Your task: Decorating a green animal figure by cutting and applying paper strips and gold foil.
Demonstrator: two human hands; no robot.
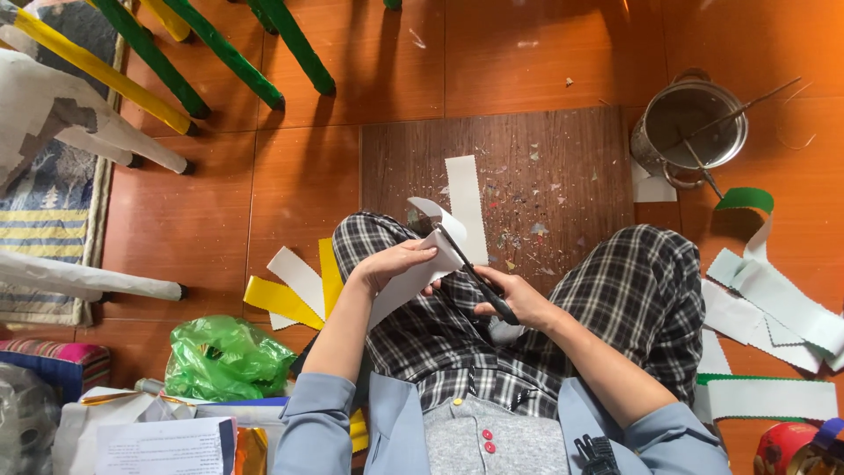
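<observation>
1. Orange floor tiles [545, 53] all around, with a dark wooden board [563, 158] in front of my crossed legs, so the paper scraps seem to land there rather than on the tiles.
2. My left hand [396, 262] pinches the white paper strip [422, 273] over my lap, grip pressed on its edge, probably to keep it taut.
3. My right hand [519, 299] is closed around the black scissors [475, 273].
4. Strip's long axis runs lower left to upper right; the blades point up-left into it.
5. Cut strips [765, 308] are piled on my right, within reach.
</observation>
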